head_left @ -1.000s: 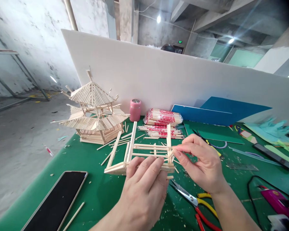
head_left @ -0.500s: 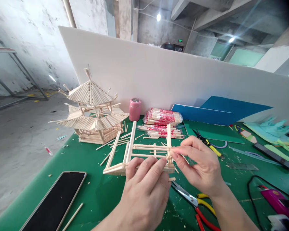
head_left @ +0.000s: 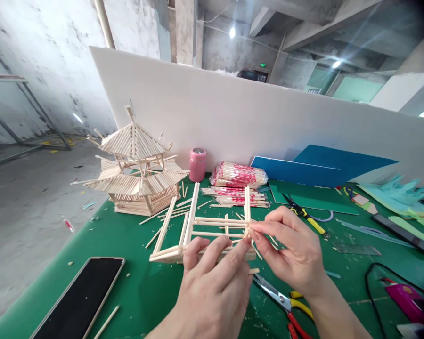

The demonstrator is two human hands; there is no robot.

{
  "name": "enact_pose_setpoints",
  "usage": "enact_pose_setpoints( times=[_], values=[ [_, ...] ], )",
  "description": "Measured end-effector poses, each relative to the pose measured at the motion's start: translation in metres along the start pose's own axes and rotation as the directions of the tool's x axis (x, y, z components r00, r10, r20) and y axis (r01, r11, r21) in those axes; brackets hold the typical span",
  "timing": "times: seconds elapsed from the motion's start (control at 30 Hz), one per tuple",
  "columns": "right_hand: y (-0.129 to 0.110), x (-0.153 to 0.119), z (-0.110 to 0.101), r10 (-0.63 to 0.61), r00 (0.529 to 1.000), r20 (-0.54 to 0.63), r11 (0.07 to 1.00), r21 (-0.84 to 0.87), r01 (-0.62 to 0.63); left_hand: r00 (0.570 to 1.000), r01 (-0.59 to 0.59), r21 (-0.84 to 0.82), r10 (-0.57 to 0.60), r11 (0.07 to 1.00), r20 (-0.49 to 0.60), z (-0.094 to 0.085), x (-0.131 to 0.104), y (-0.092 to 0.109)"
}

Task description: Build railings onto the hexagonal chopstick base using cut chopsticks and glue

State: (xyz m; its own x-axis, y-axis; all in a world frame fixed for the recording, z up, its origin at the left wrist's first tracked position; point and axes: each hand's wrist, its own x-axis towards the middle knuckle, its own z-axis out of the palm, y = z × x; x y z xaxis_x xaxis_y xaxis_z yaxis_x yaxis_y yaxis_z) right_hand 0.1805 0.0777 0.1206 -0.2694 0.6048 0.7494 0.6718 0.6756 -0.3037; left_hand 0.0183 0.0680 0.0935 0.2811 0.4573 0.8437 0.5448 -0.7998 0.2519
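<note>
A pale wooden stick frame [head_left: 189,226] with upright posts stands on the green table in front of me. My left hand [head_left: 215,278] is closed over its near side, the fingers resting along the front rail and hiding part of it. At the right post, my right hand [head_left: 293,249] pinches with thumb and forefinger near where a horizontal stick [head_left: 221,221] meets the post. Whether a separate small piece sits in that pinch is hidden. Both hands nearly touch at this corner.
A finished-looking stick pagoda [head_left: 136,174] stands at the back left, beside a pink canister [head_left: 198,165] and wrapped stick bundles [head_left: 238,175]. A phone [head_left: 81,296] lies left. Scissors [head_left: 281,296], yellow-handled pliers [head_left: 309,219] and a magenta tool [head_left: 406,299] lie right.
The view has tilted slightly, so everything sits a little lower. My left fingertips have moved slightly towards the right post; the right hand keeps its pinch there.
</note>
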Motion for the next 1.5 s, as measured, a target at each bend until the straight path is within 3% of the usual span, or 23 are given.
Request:
enact_pose_setpoints(
  times=[0.17,0.47,0.7,0.8,0.93,1.17,1.5],
  values=[
    [0.001,0.000,0.001,0.025,1.000,-0.012,1.000,-0.002,-0.025,0.995,0.043,0.006,-0.043,0.999,0.088,-0.004,0.001,0.003],
    [0.004,-0.002,0.002,0.037,0.998,-0.051,0.999,0.018,-0.036,0.997,0.052,0.029,-0.054,0.998,0.059,0.001,-0.004,0.002],
    [0.003,-0.008,0.000,0.189,0.980,-0.064,0.980,0.074,-0.185,0.998,0.048,0.018,-0.048,0.999,0.045,0.002,-0.004,0.001],
    [0.003,-0.008,0.002,0.213,0.977,-0.028,0.973,0.098,-0.210,1.000,0.004,0.019,-0.004,1.000,-0.014,0.007,-0.004,-0.002],
    [0.003,-0.006,0.004,0.186,0.982,0.015,0.973,0.140,-0.186,0.996,-0.031,0.028,0.034,0.999,-0.081,0.011,-0.005,-0.004],
    [0.003,-0.004,0.005,0.135,0.991,0.019,0.981,0.140,-0.136,0.998,0.041,0.027,-0.042,0.999,0.038,0.002,-0.003,0.002],
    [0.002,-0.003,0.003,0.172,0.985,0.028,0.975,0.137,-0.174,0.999,0.039,0.019,-0.039,0.999,0.022,0.003,-0.006,0.001]
  ],
)
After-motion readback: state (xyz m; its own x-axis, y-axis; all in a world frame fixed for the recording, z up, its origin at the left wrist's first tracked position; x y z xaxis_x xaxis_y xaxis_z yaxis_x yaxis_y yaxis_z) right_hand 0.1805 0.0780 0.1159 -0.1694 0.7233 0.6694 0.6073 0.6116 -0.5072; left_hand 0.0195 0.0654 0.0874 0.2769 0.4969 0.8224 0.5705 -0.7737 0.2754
